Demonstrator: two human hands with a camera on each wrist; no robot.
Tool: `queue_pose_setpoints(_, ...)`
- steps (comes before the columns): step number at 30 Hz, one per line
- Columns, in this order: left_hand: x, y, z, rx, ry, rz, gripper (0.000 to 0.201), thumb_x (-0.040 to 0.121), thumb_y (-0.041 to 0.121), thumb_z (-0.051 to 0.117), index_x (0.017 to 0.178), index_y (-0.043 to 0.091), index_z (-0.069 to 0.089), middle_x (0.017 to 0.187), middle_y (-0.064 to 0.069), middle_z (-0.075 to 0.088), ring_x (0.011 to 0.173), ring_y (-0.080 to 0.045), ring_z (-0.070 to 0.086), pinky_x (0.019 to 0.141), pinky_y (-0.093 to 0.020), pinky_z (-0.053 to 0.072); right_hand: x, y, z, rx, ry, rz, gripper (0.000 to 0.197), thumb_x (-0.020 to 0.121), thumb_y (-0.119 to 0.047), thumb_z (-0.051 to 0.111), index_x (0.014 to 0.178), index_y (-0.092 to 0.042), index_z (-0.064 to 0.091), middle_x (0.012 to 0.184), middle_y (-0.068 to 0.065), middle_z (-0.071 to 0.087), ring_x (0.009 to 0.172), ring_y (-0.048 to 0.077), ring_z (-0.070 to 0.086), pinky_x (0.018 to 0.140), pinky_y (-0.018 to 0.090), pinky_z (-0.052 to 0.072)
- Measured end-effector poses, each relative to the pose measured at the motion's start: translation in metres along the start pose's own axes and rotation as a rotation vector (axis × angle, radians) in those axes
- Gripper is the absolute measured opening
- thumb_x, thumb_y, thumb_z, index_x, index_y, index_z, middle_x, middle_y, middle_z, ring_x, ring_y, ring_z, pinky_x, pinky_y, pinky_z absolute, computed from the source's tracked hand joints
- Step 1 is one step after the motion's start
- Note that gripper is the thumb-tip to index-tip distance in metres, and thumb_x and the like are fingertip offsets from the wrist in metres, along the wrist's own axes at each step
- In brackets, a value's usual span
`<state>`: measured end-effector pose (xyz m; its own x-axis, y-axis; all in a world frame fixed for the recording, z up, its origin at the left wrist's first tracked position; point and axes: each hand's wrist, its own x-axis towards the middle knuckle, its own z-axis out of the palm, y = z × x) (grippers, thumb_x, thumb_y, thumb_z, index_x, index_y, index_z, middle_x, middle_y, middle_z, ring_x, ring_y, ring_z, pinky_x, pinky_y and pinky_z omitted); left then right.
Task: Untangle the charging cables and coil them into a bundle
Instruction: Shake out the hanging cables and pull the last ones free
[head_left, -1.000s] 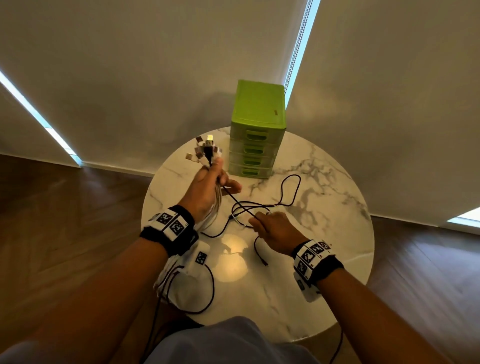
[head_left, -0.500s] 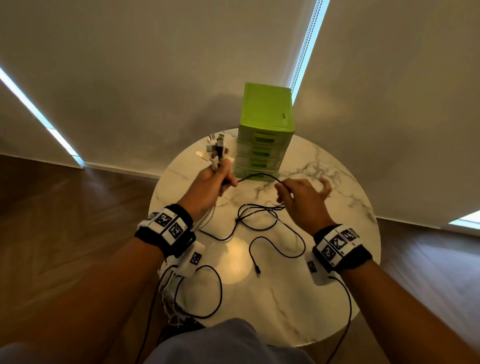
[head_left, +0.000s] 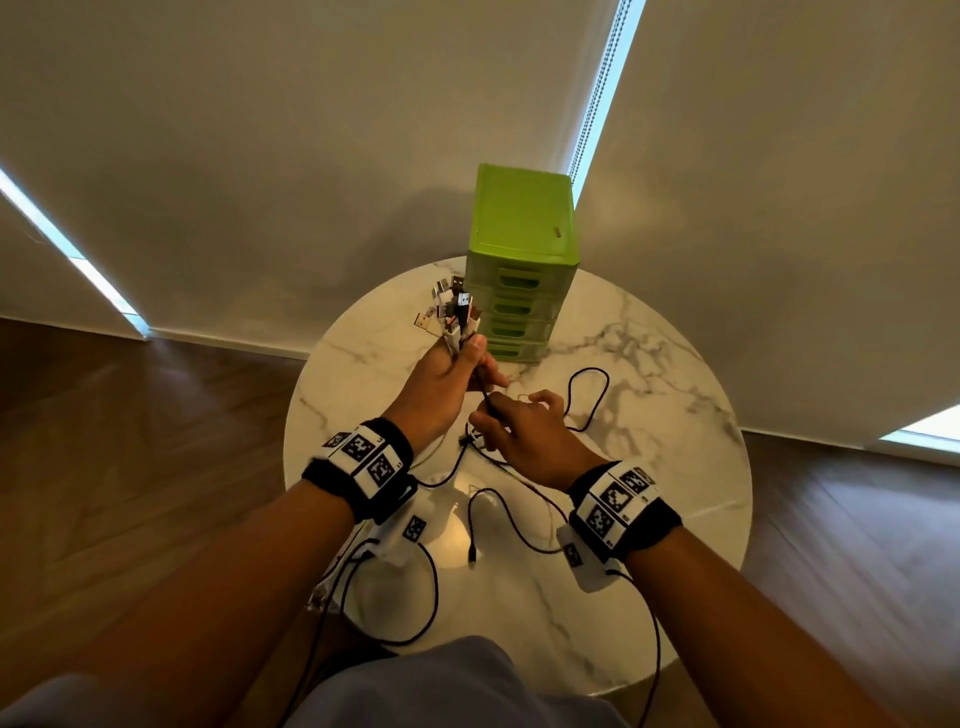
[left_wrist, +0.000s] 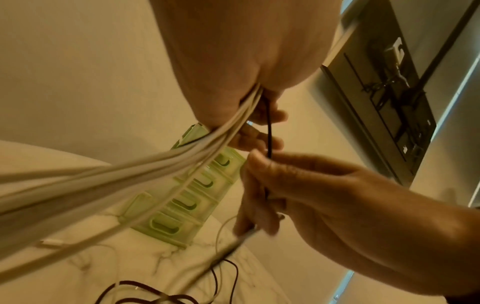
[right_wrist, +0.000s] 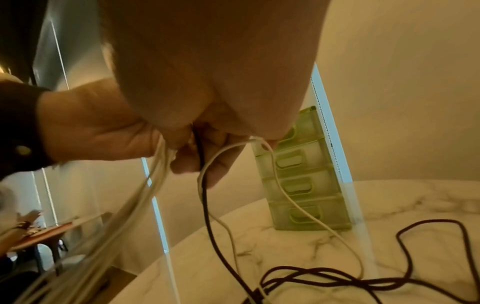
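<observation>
My left hand is raised over the table and grips a bunch of cable ends, their USB plugs fanning out above the fist. Several white cables hang from it toward the front left. One black cable drops from the same fist. My right hand sits just below and pinches that black cable between thumb and fingers. A thin white cable loops over the right fingers. Slack black cable lies in loops on the marble top.
A green drawer unit stands at the back of the round marble table, close behind the plugs. A black plug end lies near the table's middle. Wood floor surrounds the table; blinds hang behind.
My right hand has dropped from its raised spot over the back of the table and moved left to the left fist, where it now pinches the black cable. The left hand has stayed raised.
</observation>
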<state>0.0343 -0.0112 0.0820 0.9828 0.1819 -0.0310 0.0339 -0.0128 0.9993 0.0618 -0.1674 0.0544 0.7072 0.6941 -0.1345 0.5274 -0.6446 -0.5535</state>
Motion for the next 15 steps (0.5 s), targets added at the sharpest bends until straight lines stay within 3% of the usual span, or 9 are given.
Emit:
queue_pose_setpoints(3, 0.0, 0.012, -0.006, -0.17, 0.07, -0.002, 0.035, 0.11, 0.027, 0.037, 0.083, 0.012, 0.053, 0.066, 0.003, 0.068, 0.072, -0.024, 0.073, 0.071, -0.034, 0.06, -0.002, 0.026, 0.005, -0.185, -0.217, 0.099, 0.044, 0.106, -0.052, 0.026, 0.082, -0.031, 0.055, 0.081, -0.01, 0.072, 0.095, 0.004, 0.06, 0.108, 0.049, 0.0)
queue_pose_setpoints(5, 0.005, 0.025, -0.022, -0.24, 0.18, 0.027, 0.029, 0.109, 0.029, 0.04, 0.087, 0.016, 0.052, 0.066, 0.007, 0.061, 0.056, -0.014, 0.061, 0.056, -0.028, 0.052, -0.013, 0.054, 0.016, -0.222, -0.363, 0.212, 0.051, 0.104, -0.057, 0.024, 0.076, -0.029, 0.056, 0.082, -0.011, 0.072, 0.1, 0.006, 0.061, 0.106, 0.052, -0.009)
queue_pose_setpoints(6, 0.01, 0.031, -0.033, -0.251, 0.233, 0.06, 0.025, 0.109, 0.029, 0.041, 0.09, 0.018, 0.053, 0.067, 0.008, 0.058, 0.052, -0.009, 0.052, 0.051, -0.023, 0.045, -0.022, 0.07, 0.021, -0.212, -0.398, 0.27, 0.053, 0.104, -0.059, 0.024, 0.076, -0.029, 0.058, 0.081, -0.013, 0.07, 0.1, 0.007, 0.061, 0.108, 0.055, -0.008)
queue_pose_setpoints(7, 0.015, 0.037, -0.046, -0.261, 0.28, 0.09, 0.023, 0.109, 0.028, 0.042, 0.09, 0.019, 0.053, 0.067, 0.009, 0.055, 0.051, -0.005, 0.045, 0.048, -0.02, 0.038, -0.032, 0.084, 0.023, -0.183, -0.406, 0.313, 0.054, 0.102, -0.061, 0.024, 0.078, -0.029, 0.059, 0.08, -0.015, 0.069, 0.098, 0.006, 0.061, 0.11, 0.056, -0.002)
queue_pose_setpoints(9, 0.023, 0.047, -0.071, -0.246, 0.325, 0.132, 0.024, 0.109, 0.027, 0.042, 0.086, 0.022, 0.051, 0.065, 0.01, 0.051, 0.053, -0.004, 0.039, 0.047, -0.018, 0.03, -0.048, 0.104, 0.022, -0.033, -0.344, 0.353, 0.055, 0.098, -0.07, 0.026, 0.08, -0.031, 0.061, 0.076, -0.016, 0.068, 0.087, 0.002, 0.061, 0.111, 0.053, 0.022)
queue_pose_setpoints(11, 0.025, 0.045, -0.084, -0.186, 0.314, 0.148, 0.025, 0.109, 0.028, 0.042, 0.085, 0.023, 0.049, 0.062, 0.011, 0.05, 0.058, -0.006, 0.038, 0.051, -0.019, 0.029, -0.055, 0.11, 0.013, 0.14, -0.183, 0.3, 0.057, 0.092, -0.075, 0.029, 0.077, -0.03, 0.061, 0.072, -0.013, 0.067, 0.077, 0.004, 0.062, 0.097, 0.045, 0.044)
queue_pose_setpoints(13, 0.025, 0.034, -0.08, -0.078, 0.287, 0.152, 0.025, 0.108, 0.029, 0.044, 0.084, 0.026, 0.052, 0.063, 0.011, 0.048, 0.061, -0.007, 0.04, 0.057, -0.023, 0.033, -0.048, 0.102, -0.001, 0.256, -0.025, 0.227, 0.054, 0.097, -0.066, 0.035, 0.074, -0.024, 0.061, 0.069, -0.006, 0.066, 0.076, 0.013, 0.065, 0.087, 0.042, 0.05)
queue_pose_setpoints(15, 0.023, 0.015, -0.064, 0.064, 0.218, 0.138, 0.028, 0.105, 0.038, 0.047, 0.08, 0.027, 0.054, 0.067, 0.009, 0.048, 0.066, -0.011, 0.043, 0.066, -0.031, 0.037, -0.035, 0.083, -0.014, 0.331, 0.116, 0.173, 0.047, 0.105, -0.045, 0.041, 0.074, -0.017, 0.06, 0.066, 0.001, 0.064, 0.077, 0.022, 0.067, 0.086, 0.046, 0.052)
